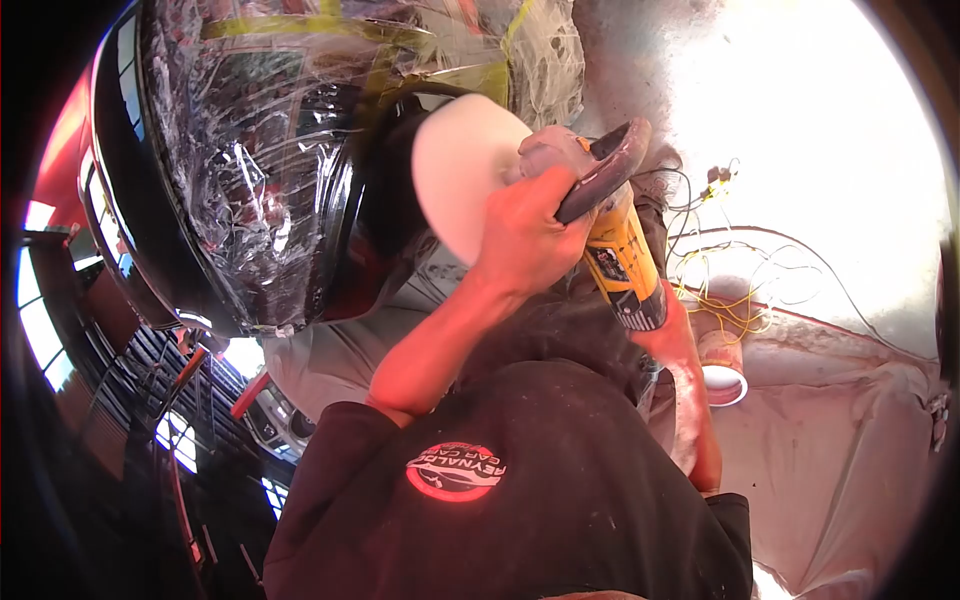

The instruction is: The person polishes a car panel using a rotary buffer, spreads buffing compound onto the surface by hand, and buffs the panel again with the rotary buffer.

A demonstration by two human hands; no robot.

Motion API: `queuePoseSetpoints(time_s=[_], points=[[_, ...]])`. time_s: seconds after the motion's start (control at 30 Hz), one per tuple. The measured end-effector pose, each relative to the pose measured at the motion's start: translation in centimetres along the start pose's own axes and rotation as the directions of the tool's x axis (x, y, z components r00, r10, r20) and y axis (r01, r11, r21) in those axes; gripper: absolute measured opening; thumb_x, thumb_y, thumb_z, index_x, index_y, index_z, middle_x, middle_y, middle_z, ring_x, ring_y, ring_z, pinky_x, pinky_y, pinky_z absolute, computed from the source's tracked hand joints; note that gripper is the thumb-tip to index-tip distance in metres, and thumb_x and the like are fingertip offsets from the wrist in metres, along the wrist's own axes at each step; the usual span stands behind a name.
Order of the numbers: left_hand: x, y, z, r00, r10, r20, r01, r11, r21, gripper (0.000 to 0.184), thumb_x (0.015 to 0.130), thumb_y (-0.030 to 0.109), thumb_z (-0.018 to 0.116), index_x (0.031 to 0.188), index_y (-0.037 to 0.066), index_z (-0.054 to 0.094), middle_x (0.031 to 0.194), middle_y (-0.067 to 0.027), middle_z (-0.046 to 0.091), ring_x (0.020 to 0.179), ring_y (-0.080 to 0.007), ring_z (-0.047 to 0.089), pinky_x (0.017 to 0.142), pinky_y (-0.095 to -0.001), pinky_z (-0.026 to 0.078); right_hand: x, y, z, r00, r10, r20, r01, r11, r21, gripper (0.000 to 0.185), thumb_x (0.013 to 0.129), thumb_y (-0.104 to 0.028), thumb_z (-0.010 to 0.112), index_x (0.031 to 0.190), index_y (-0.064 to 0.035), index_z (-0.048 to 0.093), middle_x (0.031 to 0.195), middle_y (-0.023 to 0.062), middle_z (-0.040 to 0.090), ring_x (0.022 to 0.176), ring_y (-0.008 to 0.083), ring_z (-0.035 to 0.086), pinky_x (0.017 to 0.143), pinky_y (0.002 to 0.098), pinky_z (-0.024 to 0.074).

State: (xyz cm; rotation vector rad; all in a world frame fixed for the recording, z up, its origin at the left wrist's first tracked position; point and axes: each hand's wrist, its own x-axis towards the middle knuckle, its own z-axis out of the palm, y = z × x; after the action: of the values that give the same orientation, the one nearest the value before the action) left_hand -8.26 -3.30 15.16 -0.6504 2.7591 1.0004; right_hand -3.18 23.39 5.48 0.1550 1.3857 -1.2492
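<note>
Polisher [622, 250] is clamped between two hands — the left hand [528, 228] at its head, the right hand [668, 332] around its rear. Just left of them, the white pad [452, 185] is held by black bodywork [385, 185]; work seems underway, what remains cannot be told.

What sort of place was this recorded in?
Probably a car detailing workshop: glossy black bodywork partly covered in wrinkled clear plastic film and yellow tape, and a yellow and black power polisher with a round white pad.
</note>
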Motion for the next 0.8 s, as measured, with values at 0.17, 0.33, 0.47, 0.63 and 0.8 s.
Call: queuePoseSetpoints(time_s=[0.17, 0.33, 0.47, 0.63, 0.8], points=[[1.1, -0.1, 1.7, 0.999, -0.043, -0.004, 0.042, 0.997, -0.057, 0.017, 0.079, 0.005, 0.077, 0.083, 0.005, 0.061, 0.069, -0.0149, 0.064, 0.063, -0.0374, 0.067, 0.056, -0.0449, 0.052, 1.1, 1.3, -0.7, 0.998, 0.055, 0.041, -0.055, 0.998, -0.014, 0.069, 0.063, -0.001, 0.082, 0.129, -0.0041, 0.059, 0.111, 0.0087, 0.072, 0.105, 0.017, 0.068, 0.095, 0.0331, 0.0513], [1.5, 1.7, 0.3, 1.0, -0.031, 0.003, 0.031, 0.999, -0.013, 0.016, 0.08, 0.007, 0.077, 0.088, 0.005, 0.063, 0.07, -0.0155, 0.065, 0.065, -0.0378, 0.067, 0.058, -0.0463, 0.052, 0.0, -0.4, -0.9, 0.997, 0.036, 0.068, -0.036, 0.999, -0.003, 0.07, 0.063, -0.001, 0.083, 0.128, -0.0039, 0.059, 0.11, 0.0079, 0.071, 0.104, 0.0173, 0.067, 0.095, 0.0332, 0.051], [1.5, 4.3, -2.3, 0.999, -0.021, 0.033, 0.018, 0.997, 0.077, 0.018, 0.083, 0.005, 0.079, 0.096, 0.004, 0.068, 0.081, -0.0153, 0.07, 0.068, -0.0325, 0.071, 0.061, -0.0386, 0.053, -0.9, -2.0, -0.9, 0.994, -0.014, 0.105, 0.008, 0.998, 0.063, 0.07, 0.064, -0.002, 0.085, 0.129, -0.0042, 0.058, 0.111, 0.0078, 0.071, 0.106, 0.016, 0.067, 0.096, 0.0327, 0.0511], [1.8, 7.6, -4.5, 0.999, 0.027, 0.032, -0.033, 0.981, 0.19, 0.019, 0.082, 0.008, 0.081, 0.093, 0.005, 0.066, 0.074, -0.0143, 0.066, 0.064, -0.0348, 0.067, 0.058, -0.0395, 0.05, -1.3, -3.5, -0.4, 0.989, -0.09, 0.114, 0.084, 0.995, 0.052, 0.072, 0.066, -0.003, 0.086, 0.131, -0.0039, 0.057, 0.113, 0.0104, 0.072, 0.108, 0.0163, 0.067, 0.096, 0.0341, 0.0521], [3.0, 6.4, -1.8, 0.995, -0.054, 0.086, 0.038, 0.983, 0.177, 0.022, 0.08, 0.008, 0.083, 0.093, 0.003, 0.065, 0.072, -0.0155, 0.065, 0.067, -0.0352, 0.068, 0.059, -0.0388, 0.051, 0.0, -2.1, -1.1, 0.986, -0.042, 0.162, 0.029, 0.996, 0.081, 0.074, 0.064, -0.002, 0.085, 0.132, -0.0033, 0.056, 0.11, 0.0076, 0.071, 0.105, 0.0157, 0.066, 0.096, 0.0315, 0.0501]])
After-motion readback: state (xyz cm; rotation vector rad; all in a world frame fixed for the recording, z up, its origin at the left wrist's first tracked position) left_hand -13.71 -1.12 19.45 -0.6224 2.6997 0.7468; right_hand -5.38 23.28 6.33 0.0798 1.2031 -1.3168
